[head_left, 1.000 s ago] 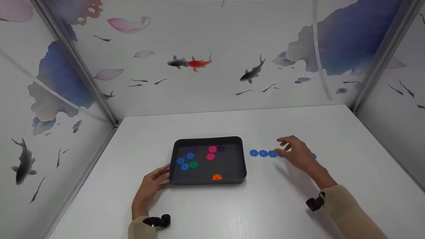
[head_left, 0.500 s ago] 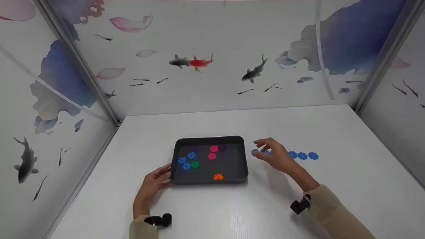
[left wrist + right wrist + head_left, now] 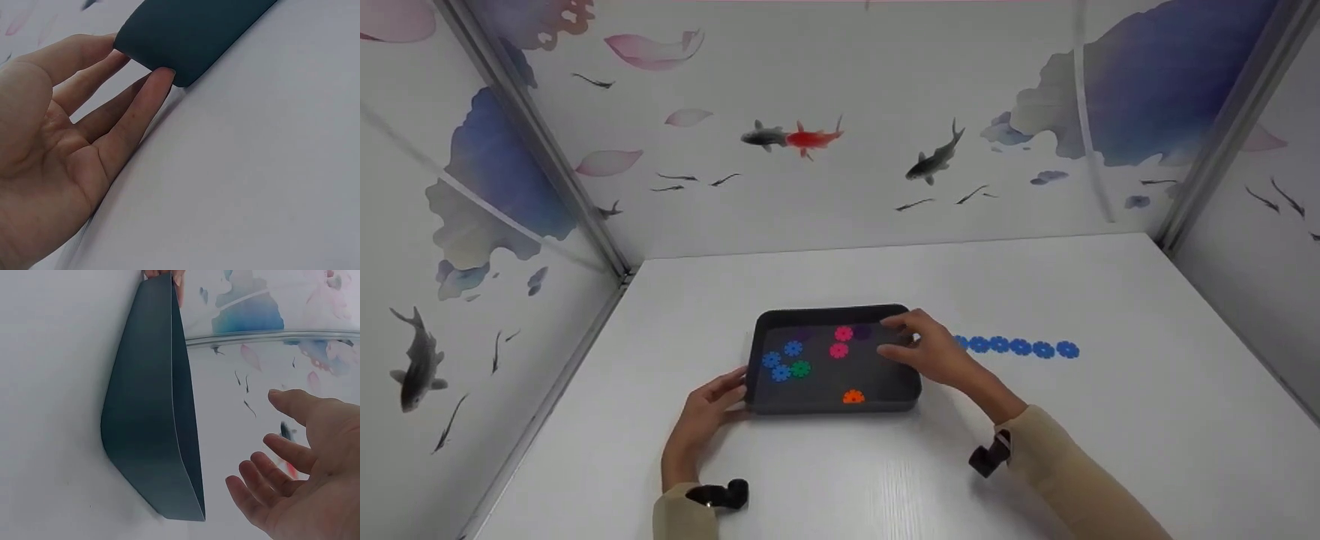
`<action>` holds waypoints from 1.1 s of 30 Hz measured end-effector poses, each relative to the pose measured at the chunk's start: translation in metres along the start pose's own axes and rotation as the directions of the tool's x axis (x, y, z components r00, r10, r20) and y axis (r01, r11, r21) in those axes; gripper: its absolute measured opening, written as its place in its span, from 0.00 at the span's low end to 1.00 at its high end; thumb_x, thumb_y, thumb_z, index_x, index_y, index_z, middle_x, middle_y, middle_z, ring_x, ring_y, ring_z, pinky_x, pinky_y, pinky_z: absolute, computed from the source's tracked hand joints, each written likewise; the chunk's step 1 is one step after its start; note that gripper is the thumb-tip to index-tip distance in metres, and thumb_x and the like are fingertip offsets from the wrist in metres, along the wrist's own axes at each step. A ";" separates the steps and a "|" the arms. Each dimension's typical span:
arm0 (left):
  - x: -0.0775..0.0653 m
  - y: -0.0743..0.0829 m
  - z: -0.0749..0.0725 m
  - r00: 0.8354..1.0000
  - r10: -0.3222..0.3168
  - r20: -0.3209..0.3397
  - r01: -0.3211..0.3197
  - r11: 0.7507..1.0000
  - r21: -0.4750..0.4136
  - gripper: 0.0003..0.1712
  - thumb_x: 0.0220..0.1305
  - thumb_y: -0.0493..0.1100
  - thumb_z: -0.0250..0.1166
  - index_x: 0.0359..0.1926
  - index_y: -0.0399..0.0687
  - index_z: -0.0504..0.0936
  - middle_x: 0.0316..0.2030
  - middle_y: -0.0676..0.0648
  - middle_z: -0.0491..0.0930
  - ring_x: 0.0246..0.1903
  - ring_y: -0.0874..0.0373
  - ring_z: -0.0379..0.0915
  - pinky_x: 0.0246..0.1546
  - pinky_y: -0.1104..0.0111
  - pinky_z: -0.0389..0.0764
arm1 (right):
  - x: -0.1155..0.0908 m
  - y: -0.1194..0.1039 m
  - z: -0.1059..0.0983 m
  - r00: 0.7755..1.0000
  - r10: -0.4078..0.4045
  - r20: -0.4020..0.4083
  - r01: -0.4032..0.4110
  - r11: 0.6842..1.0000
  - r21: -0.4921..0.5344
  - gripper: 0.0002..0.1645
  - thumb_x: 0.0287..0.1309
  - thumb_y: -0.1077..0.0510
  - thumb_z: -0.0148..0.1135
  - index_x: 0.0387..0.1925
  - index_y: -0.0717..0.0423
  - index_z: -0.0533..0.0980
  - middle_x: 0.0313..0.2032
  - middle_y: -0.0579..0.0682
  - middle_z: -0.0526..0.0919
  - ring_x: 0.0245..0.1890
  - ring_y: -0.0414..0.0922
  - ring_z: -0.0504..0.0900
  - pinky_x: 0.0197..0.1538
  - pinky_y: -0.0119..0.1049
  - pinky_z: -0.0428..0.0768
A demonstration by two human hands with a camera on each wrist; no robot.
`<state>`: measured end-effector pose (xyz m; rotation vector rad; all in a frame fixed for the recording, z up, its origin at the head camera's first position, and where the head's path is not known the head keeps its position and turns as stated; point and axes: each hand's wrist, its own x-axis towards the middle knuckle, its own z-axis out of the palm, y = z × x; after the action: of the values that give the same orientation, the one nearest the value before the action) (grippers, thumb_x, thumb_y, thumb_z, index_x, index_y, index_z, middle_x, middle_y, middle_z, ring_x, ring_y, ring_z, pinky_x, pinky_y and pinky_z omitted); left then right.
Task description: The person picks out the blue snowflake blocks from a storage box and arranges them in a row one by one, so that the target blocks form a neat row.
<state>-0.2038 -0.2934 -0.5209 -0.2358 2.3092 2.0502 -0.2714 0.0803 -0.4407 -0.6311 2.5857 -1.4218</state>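
Note:
A dark grey tray (image 3: 832, 409) lies on the white table with several flower-shaped plastic discs inside. Blue discs (image 3: 793, 348) and a green disc (image 3: 800, 368) are at its left, pink discs (image 3: 838, 350) towards the back, and an orange disc (image 3: 853, 397) is half hidden by the front wall. My left hand (image 3: 697, 416) touches the tray's left end, its extended fingertips against the wall in the left wrist view. Over the tray's right rim hovers my right hand (image 3: 941, 352), thumb and fingers apart with nothing between them.
To the right of the tray, a row of several blue discs (image 3: 1021, 346) runs along the table; my right hand covers its left end. Dark purple discs (image 3: 862, 331) show faintly at the tray's back. White panels printed with fish enclose the table.
My right hand has moved left, from above the row of blue discs to over the tray's right side, uncovering most of the row. The left hand has stayed at the tray.

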 end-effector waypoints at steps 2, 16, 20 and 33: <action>-0.001 -0.001 0.000 1.000 -0.003 -0.004 0.003 1.000 0.003 0.25 0.70 0.42 0.63 0.67 0.48 0.76 0.66 0.38 0.74 0.57 0.50 0.78 0.52 0.59 0.86 | 0.004 -0.003 0.007 1.000 -0.001 0.007 0.001 1.000 0.003 0.28 0.62 0.50 0.68 0.62 0.51 0.75 0.59 0.57 0.74 0.58 0.56 0.76 0.60 0.50 0.81; 0.000 -0.002 -0.001 1.000 -0.008 -0.001 0.008 1.000 -0.006 0.26 0.70 0.43 0.64 0.67 0.47 0.76 0.66 0.38 0.73 0.59 0.49 0.77 0.53 0.60 0.86 | 0.026 -0.019 0.057 0.994 -0.070 0.078 0.071 0.997 -0.005 0.27 0.61 0.53 0.70 0.60 0.56 0.77 0.57 0.60 0.75 0.58 0.58 0.76 0.63 0.52 0.79; 0.001 -0.003 -0.002 1.000 -0.007 0.003 0.007 1.000 -0.010 0.27 0.69 0.44 0.65 0.67 0.48 0.76 0.66 0.39 0.74 0.58 0.50 0.77 0.53 0.60 0.86 | 0.032 -0.022 0.067 0.993 -0.057 0.104 0.062 0.997 -0.050 0.28 0.62 0.52 0.69 0.61 0.57 0.76 0.58 0.59 0.74 0.58 0.57 0.75 0.62 0.51 0.79; -0.001 0.000 -0.002 1.000 -0.014 0.018 0.015 1.000 -0.027 0.26 0.70 0.42 0.64 0.68 0.47 0.75 0.68 0.39 0.72 0.60 0.48 0.76 0.54 0.60 0.85 | 0.050 -0.038 0.095 0.967 -0.127 0.220 0.150 0.984 -0.091 0.34 0.62 0.53 0.69 0.65 0.64 0.72 0.60 0.64 0.73 0.60 0.59 0.75 0.63 0.52 0.78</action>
<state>-0.2025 -0.2954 -0.5206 -0.2333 2.2634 2.0699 -0.2762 -0.0326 -0.4571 -0.9418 2.5019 -1.1812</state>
